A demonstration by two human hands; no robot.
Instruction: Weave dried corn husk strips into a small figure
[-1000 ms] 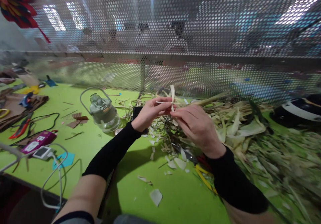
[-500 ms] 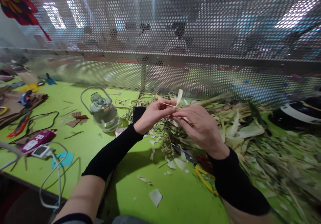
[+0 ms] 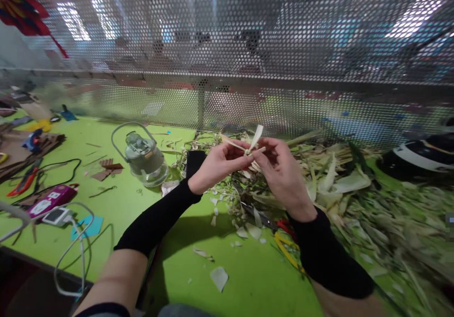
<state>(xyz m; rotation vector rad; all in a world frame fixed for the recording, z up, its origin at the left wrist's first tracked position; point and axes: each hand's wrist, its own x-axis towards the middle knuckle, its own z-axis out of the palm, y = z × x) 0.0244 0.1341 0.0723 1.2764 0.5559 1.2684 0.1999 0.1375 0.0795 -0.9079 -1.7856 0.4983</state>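
Note:
A pale strip of dried husk (image 3: 256, 138), knotted near its middle, is held up between my two hands over the table. My left hand (image 3: 222, 160) pinches it at the knot, thumb pressed against the fingers. From the other side my right hand (image 3: 283, 177) grips a short end of the strip between thumb and forefinger. One broad end sticks upward and a thinner end points left over my left fingers. Below the hands lies a heap of husk scraps (image 3: 227, 191). Scissors with yellow handles (image 3: 283, 250) lie partly beside my right sleeve.
A clear kettle-shaped bottle (image 3: 147, 161) stands on the green table (image 3: 191, 284). A black box (image 3: 195, 162) is behind my left wrist. Piled husks (image 3: 400, 232) cover the right side, near a black and white object (image 3: 422, 158). A perforated metal screen (image 3: 227, 99) rises behind.
My right hand has turned and shifted slightly left, its fingers opening away so that the knot and short end now show. My left hand keeps its pinch.

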